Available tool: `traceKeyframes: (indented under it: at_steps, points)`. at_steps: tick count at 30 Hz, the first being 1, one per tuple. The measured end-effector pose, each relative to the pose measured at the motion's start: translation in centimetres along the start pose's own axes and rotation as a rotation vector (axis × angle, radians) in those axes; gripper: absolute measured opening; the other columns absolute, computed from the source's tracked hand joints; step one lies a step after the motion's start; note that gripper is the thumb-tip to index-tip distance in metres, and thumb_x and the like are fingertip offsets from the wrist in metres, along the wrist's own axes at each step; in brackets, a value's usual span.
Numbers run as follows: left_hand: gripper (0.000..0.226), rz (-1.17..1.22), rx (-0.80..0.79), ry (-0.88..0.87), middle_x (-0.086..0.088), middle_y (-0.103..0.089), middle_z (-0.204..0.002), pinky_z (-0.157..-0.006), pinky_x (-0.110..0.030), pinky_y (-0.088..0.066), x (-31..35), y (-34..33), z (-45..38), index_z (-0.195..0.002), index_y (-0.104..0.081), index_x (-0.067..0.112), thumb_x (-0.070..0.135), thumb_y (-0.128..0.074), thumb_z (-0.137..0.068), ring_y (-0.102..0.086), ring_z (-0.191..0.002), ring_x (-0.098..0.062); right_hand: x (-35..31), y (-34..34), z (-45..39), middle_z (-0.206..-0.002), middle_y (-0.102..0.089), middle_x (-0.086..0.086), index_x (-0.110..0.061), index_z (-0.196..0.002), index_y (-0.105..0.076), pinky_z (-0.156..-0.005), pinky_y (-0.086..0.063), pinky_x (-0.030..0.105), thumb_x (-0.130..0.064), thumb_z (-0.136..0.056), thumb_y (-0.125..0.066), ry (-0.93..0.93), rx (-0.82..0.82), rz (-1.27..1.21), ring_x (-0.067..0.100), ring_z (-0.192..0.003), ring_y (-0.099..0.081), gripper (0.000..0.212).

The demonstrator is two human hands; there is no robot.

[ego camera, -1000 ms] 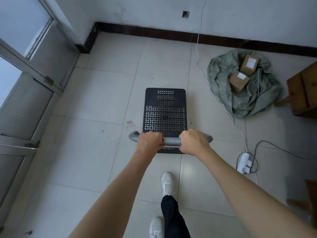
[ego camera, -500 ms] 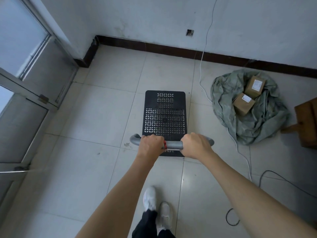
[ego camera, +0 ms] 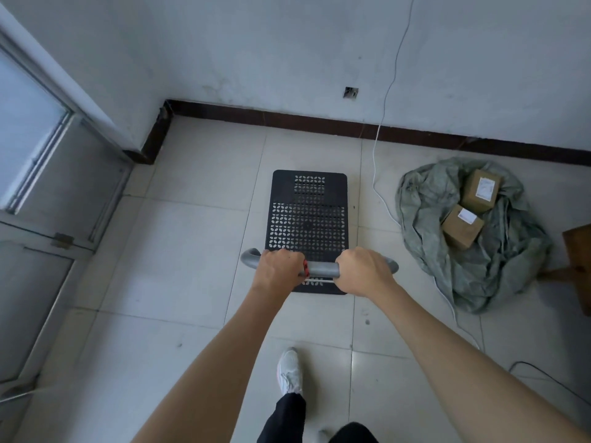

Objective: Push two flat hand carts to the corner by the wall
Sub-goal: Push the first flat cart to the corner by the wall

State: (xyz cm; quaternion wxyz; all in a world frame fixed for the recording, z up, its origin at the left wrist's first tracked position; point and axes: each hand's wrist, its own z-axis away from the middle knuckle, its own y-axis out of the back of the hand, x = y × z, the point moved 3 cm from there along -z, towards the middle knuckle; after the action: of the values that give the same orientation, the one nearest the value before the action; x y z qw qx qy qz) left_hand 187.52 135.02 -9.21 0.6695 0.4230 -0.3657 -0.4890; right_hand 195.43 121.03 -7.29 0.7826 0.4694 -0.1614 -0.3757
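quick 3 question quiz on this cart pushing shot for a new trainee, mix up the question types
1. True or false: both hands grip the grey handle of the cart.
2. How many cardboard boxes lie on the green sack? A) one B) two C) four
3. Fill in: the white cable runs down the wall on the cart's ____ side.

Key
1. True: the left hand and the right hand are both curled round the handle.
2. B: one box and another box just nearer the person.
3. Right.
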Motion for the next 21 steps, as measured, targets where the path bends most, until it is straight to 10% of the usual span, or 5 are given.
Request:
traceKeyframes:
  at_steps: [21]
  points:
    - [0.018, -0.066, -0.042, -0.005, 0.0, -0.066, -0.087, -0.08, -0.034, -0.042, -6.3, 10.9, -23.9, -0.094, -0.059, 0.017, 0.034, -0.057, -0.09, -0.053, -0.075, -0.019, 6.3, 12.7, -22.4, -0.062, -0.046, -0.003, -0.02, -0.079, -0.057, -0.053, -0.038, 0.028, -0.028, -0.08, -0.061, -0.001, 0.081, -0.029, 0.019, -0.059, -0.052, 0.01]
